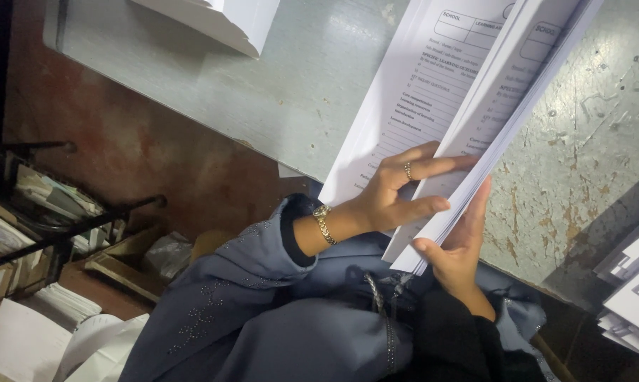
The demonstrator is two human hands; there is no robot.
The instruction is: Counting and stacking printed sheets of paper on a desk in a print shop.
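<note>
A thick stack of white printed sheets (475, 106) lies on a worn grey table (291, 92) and hangs over its near edge. My left hand (397, 194), with a ring and a gold bracelet, rests on top with fingers spread between sheets, lifting some of them apart. My right hand (457, 251) grips the lower corner of the stack from underneath, thumb on the edge. Both arms wear grey-blue sleeves.
A white box corner (220, 21) sits at the table's far side. More paper stacks (634, 283) lie at the right edge. On the left, a dark metal rack (43, 219) holds papers, with loose sheets (29, 332) on the reddish floor.
</note>
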